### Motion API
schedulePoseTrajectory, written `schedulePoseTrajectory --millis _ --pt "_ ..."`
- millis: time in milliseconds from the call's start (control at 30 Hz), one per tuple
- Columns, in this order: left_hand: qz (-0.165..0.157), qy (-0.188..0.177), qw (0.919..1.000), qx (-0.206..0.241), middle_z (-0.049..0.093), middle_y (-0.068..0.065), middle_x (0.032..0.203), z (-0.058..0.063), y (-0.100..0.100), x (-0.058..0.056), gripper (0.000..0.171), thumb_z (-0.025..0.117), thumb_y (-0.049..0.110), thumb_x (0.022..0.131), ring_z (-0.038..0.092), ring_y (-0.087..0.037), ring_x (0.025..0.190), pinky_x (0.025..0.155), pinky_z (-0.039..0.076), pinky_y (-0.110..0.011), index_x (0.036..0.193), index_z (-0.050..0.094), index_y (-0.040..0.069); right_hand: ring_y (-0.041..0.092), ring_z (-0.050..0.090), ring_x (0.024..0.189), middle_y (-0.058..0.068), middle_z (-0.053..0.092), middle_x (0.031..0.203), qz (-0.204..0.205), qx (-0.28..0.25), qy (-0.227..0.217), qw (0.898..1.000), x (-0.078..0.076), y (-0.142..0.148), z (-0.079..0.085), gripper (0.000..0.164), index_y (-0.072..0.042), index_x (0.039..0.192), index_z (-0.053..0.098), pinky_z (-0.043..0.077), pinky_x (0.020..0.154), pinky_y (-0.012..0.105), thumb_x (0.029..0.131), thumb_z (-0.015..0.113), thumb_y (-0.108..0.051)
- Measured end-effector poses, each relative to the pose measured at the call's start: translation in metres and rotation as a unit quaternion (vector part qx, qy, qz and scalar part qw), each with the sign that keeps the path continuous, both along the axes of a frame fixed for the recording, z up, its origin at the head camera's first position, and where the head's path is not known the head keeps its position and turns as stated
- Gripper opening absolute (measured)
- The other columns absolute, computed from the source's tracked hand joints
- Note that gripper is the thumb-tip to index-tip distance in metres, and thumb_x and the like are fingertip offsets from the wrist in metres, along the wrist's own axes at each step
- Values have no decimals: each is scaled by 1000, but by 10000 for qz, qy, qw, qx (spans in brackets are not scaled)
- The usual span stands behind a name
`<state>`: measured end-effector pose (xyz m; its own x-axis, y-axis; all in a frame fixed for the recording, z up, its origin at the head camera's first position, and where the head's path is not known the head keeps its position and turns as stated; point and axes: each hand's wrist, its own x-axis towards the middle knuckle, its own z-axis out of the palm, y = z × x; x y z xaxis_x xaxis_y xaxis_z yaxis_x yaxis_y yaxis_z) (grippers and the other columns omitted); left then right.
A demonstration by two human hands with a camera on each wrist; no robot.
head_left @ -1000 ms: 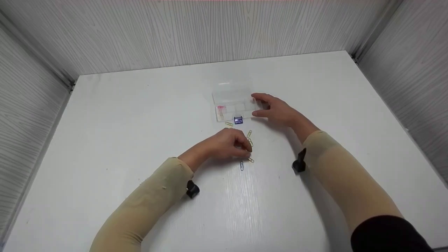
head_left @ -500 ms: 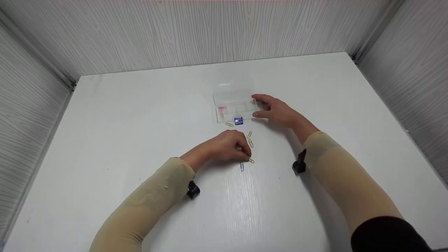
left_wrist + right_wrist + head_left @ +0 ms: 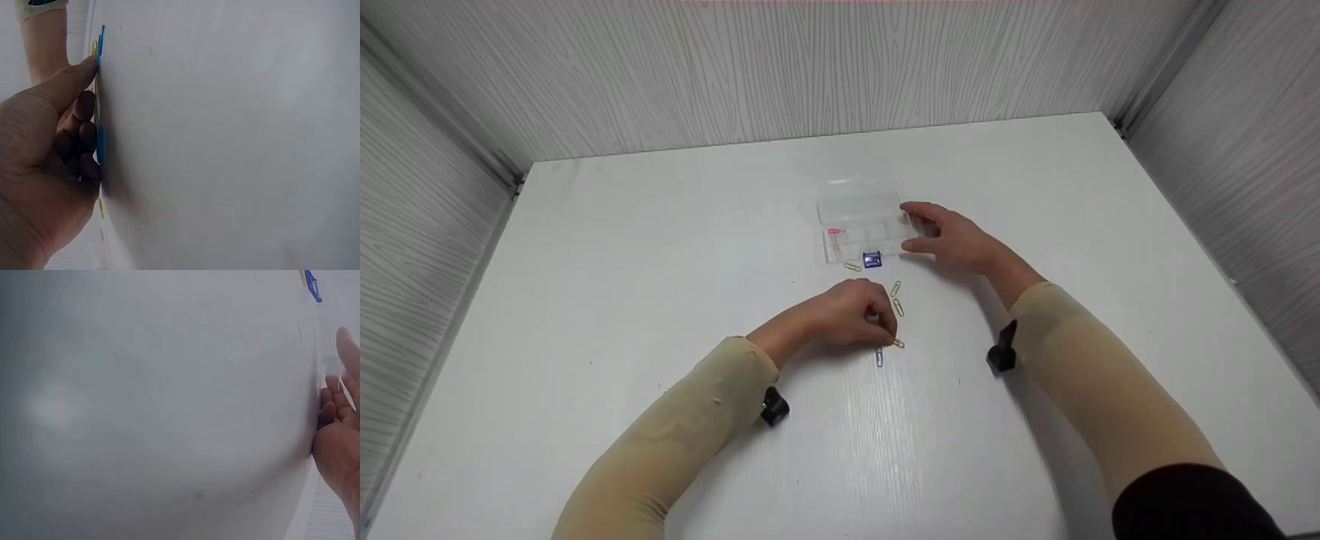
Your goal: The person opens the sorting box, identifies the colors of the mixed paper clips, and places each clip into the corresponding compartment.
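Nearest counter's [image 3: 840, 457] front edge lay blue clip [image 3: 879, 358]; just past it, L hand [image 3: 851, 313] had just closed thumb + index, apparently pinching yellow clip [image 3: 899, 343], lift prob. not done. Twd far edge, R hand [image 3: 960, 238], fingers spread, at open box's [image 3: 877, 233] R end.

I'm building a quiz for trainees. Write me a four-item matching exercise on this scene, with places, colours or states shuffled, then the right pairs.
Things:
1. Box
2. Left hand
3. Latch
4. Right hand

Matches:
A. dark blue
B. at the box's right end
C. clear and open
D. down among the paper clips

Pairs: 1-C, 2-D, 3-A, 4-B
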<state>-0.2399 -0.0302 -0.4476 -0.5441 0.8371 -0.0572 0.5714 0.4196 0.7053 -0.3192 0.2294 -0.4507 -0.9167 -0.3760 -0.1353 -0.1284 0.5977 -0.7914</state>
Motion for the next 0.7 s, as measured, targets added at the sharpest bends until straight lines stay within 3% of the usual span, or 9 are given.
schedulePoseTrajectory --millis 400,700 --pt "203 -189 9996 -16 69 6 96 0 -2 -1 4 81 16 93 58 -10 94 89 46 -29 96 84 14 19 33 155 0 40 167 -91 115 -28 9999 0 -1 -1 74 -30 162 43 26 125 42 98 77 -43" --pt "422 -580 9972 212 70 8 94 -1 -5 -1 4 81 14 93 58 -8 92 88 47 -28 94 83 17 19 31 156 -1 37 168 -107 174 -56 9998 -1 -2 1 74 -31 163 43 25 125 42 98 77 -42"
